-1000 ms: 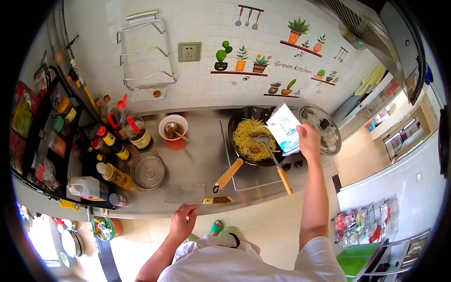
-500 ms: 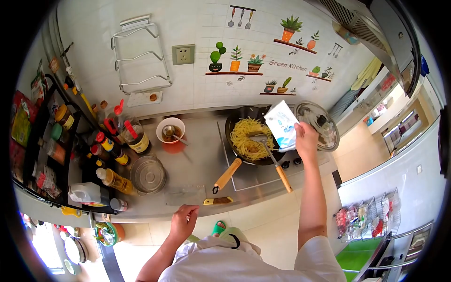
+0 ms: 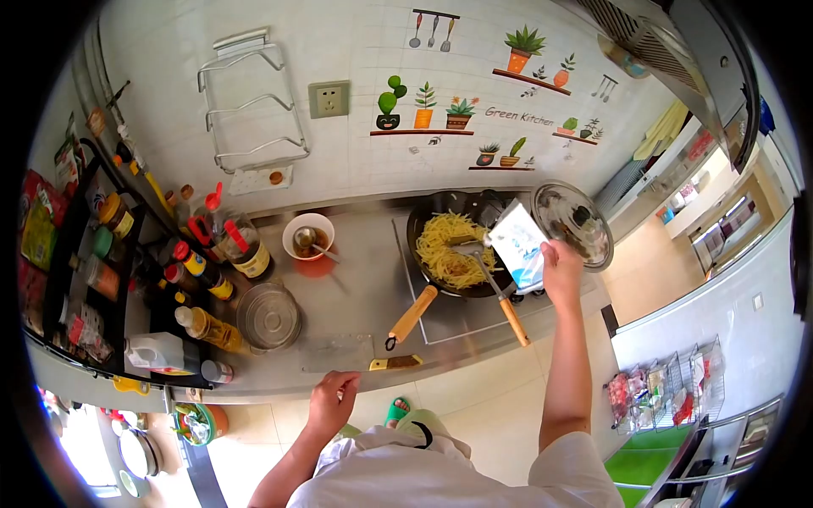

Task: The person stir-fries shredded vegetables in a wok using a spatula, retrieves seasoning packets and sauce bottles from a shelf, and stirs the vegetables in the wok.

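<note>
My right hand (image 3: 561, 269) grips a white and blue packet (image 3: 518, 241) by its right edge, tilted above the right side of a wok (image 3: 417, 233). Inside the wok lies a heap of pale yellow shredded food (image 3: 449, 245), browner toward the front. A spatula (image 3: 513, 322) rests in it, its wooden handle over the near rim. The wok's own wooden handle (image 3: 412, 313) points to the front left. Low in front of the counter, my left hand (image 3: 333, 402) has its fingers curled closed with nothing visible in them. A knife (image 3: 395, 362) with a yellowish handle lies near it.
A glass lid (image 3: 573, 227) leans behind the wok on the right. On the left stand a white bowl (image 3: 309, 222) with a ladle, a round metal container (image 3: 268, 316), several sauce bottles (image 3: 203, 269) and a black rack (image 3: 80, 220). The range hood (image 3: 669, 76) overhangs at upper right.
My right hand has moved a little right and down with the packet, which is now turned more steeply, its upper end toward the wok. My left hand stays nearly still.
</note>
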A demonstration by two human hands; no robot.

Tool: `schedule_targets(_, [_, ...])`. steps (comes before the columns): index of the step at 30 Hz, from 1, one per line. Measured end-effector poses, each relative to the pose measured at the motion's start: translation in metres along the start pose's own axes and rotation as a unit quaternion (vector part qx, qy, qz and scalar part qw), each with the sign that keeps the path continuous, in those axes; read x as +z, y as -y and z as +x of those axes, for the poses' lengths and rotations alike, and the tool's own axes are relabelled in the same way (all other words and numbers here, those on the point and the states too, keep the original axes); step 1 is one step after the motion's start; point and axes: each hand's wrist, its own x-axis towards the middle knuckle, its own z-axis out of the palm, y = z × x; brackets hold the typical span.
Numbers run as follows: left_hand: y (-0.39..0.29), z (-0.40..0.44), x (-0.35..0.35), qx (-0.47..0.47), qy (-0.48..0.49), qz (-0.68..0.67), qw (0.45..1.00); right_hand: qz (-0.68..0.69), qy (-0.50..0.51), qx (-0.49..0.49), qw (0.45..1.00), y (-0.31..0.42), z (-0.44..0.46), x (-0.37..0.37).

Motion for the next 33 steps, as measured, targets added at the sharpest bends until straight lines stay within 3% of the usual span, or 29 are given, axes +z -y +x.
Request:
schedule_targets(13, [-0.006, 0.004, 0.004, 0.003, 0.017, 0.007, 1.0, 0.095, -0.027, 0.053, 0.994, 0.007, -0.004, 0.022])
schedule_targets(22, [0.004, -0.002, -0.002, -0.001, 0.004, -0.01, 1.0, 0.071, -0.049, 0.064, 0.994, -0.018, -0.022, 0.009])
schedule_targets(25, [0.003, -0.001, -0.003, 0.01, 0.006, -0.001, 1.0, 0.035, -0.051, 0.026, 0.998, -0.016, -0.031, 0.003])
schedule_targets(28, [-0.001, 0.0, -0.006, 0.019, 0.014, 0.008, 1.0, 0.062, -0.054, 0.074, 0.994, -0.011, -0.04, -0.008])
schedule_targets(31, [-0.003, -0.001, -0.008, 0.016, 0.014, 0.012, 1.0, 0.136, -0.075, 0.112, 0.981, -0.019, -0.051, -0.014])
schedule_targets(33, [-0.002, -0.003, -0.012, 0.009, 0.004, 0.015, 1.0, 0.326, -0.154, 0.152, 0.92, -0.03, -0.059, -0.009])
